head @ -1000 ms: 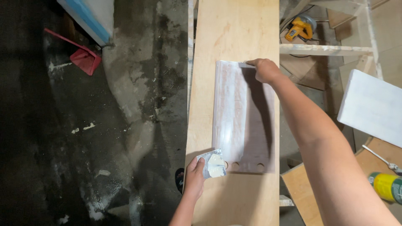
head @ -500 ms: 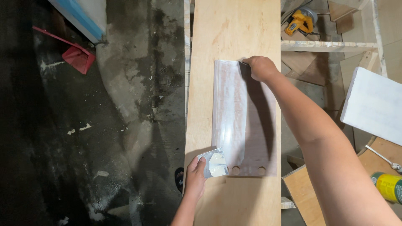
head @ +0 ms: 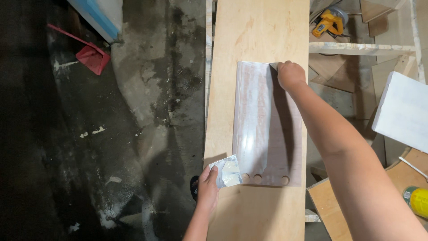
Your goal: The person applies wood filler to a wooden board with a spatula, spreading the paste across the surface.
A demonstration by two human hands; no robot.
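A small brown panel (head: 266, 134) streaked with pale filler lies on a long light plywood board (head: 258, 40); three round holes run along its near edge. My right hand (head: 290, 75) is at the panel's far right corner, closed on a scraper blade (head: 273, 65) that rests on the surface. My left hand (head: 207, 183) is at the board's near left edge and grips a square metal plate (head: 226, 171) smeared with white filler, just off the panel's near left corner.
Dark stained concrete floor (head: 111, 134) lies to the left, with a red dustpan (head: 91, 56) on it. Right of the board are a yellow circular saw (head: 329, 21), a wooden frame (head: 361, 48), a white panel (head: 403, 111), plywood offcuts and a yellow-green can (head: 418, 200).
The scraper and my right hand have stayed at the panel's far edge, shifting slightly toward the right corner. The left hand keeps holding the plate. The view has drifted a little.
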